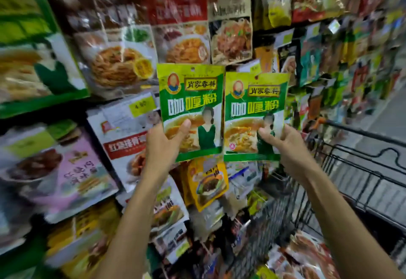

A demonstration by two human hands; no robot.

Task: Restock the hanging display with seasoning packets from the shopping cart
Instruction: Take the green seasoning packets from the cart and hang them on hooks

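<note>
Left curry-powder packet (191, 103), right curry-powder packet (254, 111): green, long axis vertical, hang-holes up. Left hand (162, 144), right hand (285, 144) each pinch one.

Store aisle ran off toward upper right. Shelves (362, 37) lined its left side, packed with blurred colourful goods. Grey floor (393, 111) lay at right, evenly lit.

Left of the shopping cart (360, 133), the packed hanging display (123, 59) blocks me edge to edge. Above the cart's rim, room is open.
</note>
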